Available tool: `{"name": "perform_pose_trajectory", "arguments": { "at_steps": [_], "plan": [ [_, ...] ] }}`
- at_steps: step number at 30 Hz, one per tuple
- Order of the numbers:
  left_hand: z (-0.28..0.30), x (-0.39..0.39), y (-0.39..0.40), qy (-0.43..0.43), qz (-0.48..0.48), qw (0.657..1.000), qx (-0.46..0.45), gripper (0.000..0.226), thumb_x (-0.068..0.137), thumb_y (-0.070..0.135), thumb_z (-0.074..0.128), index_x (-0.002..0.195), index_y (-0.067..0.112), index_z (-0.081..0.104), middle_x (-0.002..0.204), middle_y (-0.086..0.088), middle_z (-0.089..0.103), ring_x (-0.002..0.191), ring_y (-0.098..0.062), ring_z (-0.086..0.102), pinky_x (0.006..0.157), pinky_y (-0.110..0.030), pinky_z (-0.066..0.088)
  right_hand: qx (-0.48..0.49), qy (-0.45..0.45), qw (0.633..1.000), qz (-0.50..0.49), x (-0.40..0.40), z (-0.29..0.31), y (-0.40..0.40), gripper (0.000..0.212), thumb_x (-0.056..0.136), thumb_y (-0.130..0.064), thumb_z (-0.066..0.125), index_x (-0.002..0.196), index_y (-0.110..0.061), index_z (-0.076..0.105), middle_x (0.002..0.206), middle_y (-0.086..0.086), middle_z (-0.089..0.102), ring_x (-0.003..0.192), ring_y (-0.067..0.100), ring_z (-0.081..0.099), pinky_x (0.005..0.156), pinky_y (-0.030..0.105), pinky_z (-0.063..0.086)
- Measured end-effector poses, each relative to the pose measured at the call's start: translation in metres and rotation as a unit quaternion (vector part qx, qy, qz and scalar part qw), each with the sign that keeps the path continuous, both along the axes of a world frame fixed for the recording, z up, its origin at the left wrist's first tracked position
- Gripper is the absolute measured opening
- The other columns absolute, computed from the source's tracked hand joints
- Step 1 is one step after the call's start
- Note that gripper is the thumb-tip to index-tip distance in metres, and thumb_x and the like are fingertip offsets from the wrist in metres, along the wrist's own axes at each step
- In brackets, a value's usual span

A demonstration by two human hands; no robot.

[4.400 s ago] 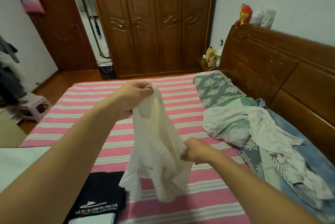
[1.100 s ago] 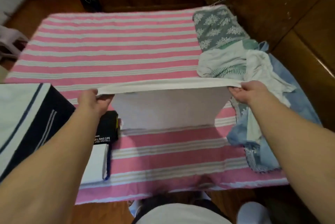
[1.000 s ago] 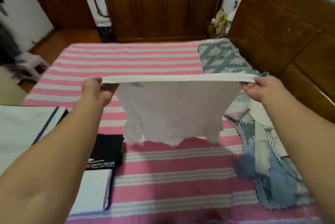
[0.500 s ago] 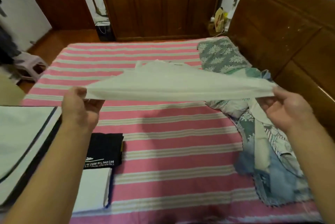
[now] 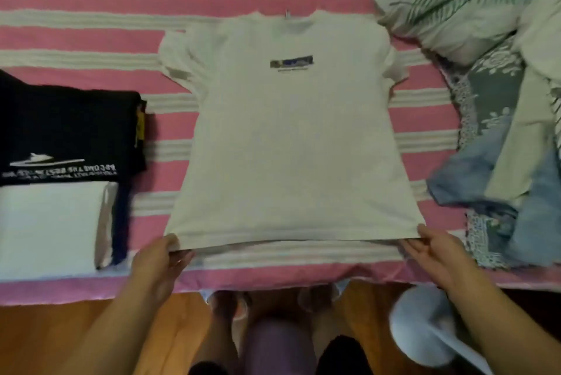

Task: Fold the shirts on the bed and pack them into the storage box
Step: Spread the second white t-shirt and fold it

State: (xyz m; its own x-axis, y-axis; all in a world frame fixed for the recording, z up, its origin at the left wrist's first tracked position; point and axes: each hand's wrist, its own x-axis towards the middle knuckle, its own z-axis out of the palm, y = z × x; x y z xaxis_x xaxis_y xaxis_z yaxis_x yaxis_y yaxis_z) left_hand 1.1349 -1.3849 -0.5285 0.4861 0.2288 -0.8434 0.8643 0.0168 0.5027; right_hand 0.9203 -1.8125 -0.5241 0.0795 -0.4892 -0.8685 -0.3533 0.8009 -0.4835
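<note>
A white T-shirt (image 5: pixel 288 137) with a small dark chest print lies spread flat on the pink-and-white striped bed (image 5: pixel 91 40), collar away from me. My left hand (image 5: pixel 161 262) pinches the hem's left corner. My right hand (image 5: pixel 437 253) pinches the hem's right corner. Left of the shirt lie a folded black shirt (image 5: pixel 66 137) with white lettering and a folded white shirt (image 5: pixel 51 229) below it. No storage box shows in this view.
A heap of unfolded clothes and bedding (image 5: pixel 501 101) fills the right side of the bed. The bed's front edge runs just below my hands, with the wooden floor (image 5: pixel 45 338), my legs and a pale round object (image 5: pixel 425 332) beneath.
The white shirt was held up and flicked out in the air; now it lies flat on the bed. My view has tilted down and both hands still hold the hem corners.
</note>
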Motion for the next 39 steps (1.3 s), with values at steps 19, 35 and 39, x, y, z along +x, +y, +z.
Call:
{"name": "perform_pose_trajectory", "arguments": {
  "at_steps": [19, 35, 39],
  "plan": [
    [-0.008, -0.026, 0.034, -0.02, -0.362, 0.887, 0.285, 0.014, 0.099, 0.024, 0.06, 0.094, 0.011, 0.063, 0.09, -0.011, 0.069, 0.087, -0.034, 0.066, 0.082, -0.05, 0.054, -0.133, 0.252, 0.927, 0.242, -0.043, -0.041, 0.028, 0.022, 0.101, -0.007, 0.055, 0.122, -0.001, 0.058, 0.103, 0.017, 0.069, 0.071, 0.025, 0.074, 0.056, 0.028, 0.062],
    [0.008, 0.094, -0.147, -0.13, -0.676, 0.68, 0.253, 0.021, 0.099, 0.023, 0.05, 0.113, 0.015, 0.063, 0.112, -0.008, 0.066, 0.1, -0.028, 0.061, 0.081, -0.036, 0.046, -0.233, 0.293, 0.804, 0.462, 0.126, 0.026, -0.08, 0.015, 0.095, -0.015, 0.051, 0.085, -0.011, 0.062, 0.084, 0.012, 0.065, 0.085, 0.032, 0.063, 0.073, 0.03, 0.046],
    [-0.009, 0.136, -0.246, -0.237, -0.683, 0.652, 0.23, 0.035, 0.1, 0.026, 0.052, 0.133, 0.018, 0.055, 0.128, -0.007, 0.061, 0.116, -0.027, 0.058, 0.093, -0.038, 0.046, -0.291, 0.248, 0.812, 0.442, 0.217, 0.004, -0.14, 0.025, 0.097, -0.018, 0.048, 0.103, -0.008, 0.07, 0.107, 0.015, 0.07, 0.099, 0.034, 0.064, 0.08, 0.031, 0.045]
  ]
}}
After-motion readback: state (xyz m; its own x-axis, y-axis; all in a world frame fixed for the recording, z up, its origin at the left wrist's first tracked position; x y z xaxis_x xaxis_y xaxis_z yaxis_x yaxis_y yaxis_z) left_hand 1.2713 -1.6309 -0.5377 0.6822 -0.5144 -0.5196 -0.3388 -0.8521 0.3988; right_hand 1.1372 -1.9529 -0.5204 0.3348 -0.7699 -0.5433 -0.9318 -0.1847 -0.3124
